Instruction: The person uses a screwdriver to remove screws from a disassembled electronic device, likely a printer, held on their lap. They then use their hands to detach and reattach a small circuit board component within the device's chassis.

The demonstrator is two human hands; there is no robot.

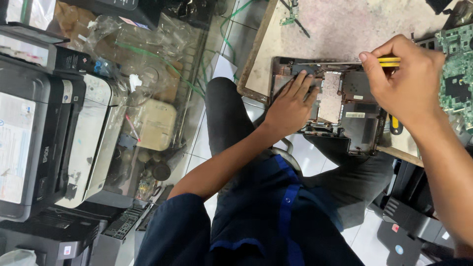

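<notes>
The person is sitting at a worn counter (340, 24) and working on an opened laptop base (345, 106), which is lying partly on the counter's near edge and partly over the person's lap. The left hand (290, 106) is resting flat, fingers spread, on the left part of the base, pressing it down and gripping nothing. The right hand (404, 79) is closing around a yellow-handled screwdriver (389, 61), pinching the handle between thumb and fingers; its shaft is running along the far edge of the base, and the tip is hard to make out.

Judging from this, the step is one of loosening or prying at the far rim of the base. Doing it well is probably a matter of keeping the flat hand bearing down so the base is not rocking on the counter edge, holding the driver in line with the fastener, and turning with light, even force so the tip is not slipping across the exposed parts inside.

A green circuit board (456, 69) is lying just beside the right hand, and printers (44, 133) are standing on the floor to the left.
</notes>
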